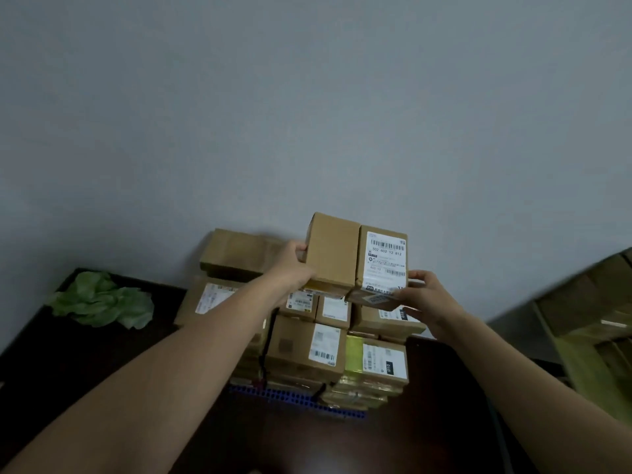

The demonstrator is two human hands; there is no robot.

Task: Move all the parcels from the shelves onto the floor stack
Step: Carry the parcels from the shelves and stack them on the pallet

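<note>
Two small cardboard parcels sit side by side on top of the floor stack (307, 350) against the grey wall. My left hand (290, 268) grips the left side of the plain brown parcel (331, 254). My right hand (424, 299) pinches the lower right corner of the parcel with a white barcode label (383, 261). The two parcels touch each other. Below them lie several labelled parcels in layers on a blue pallet (290, 396).
A dark floor mat (51, 354) spreads left of the stack, with a crumpled green cloth (102, 301) on it. A wooden shelf unit (588, 323) stands at the right edge. The grey wall (307, 114) rises right behind the stack.
</note>
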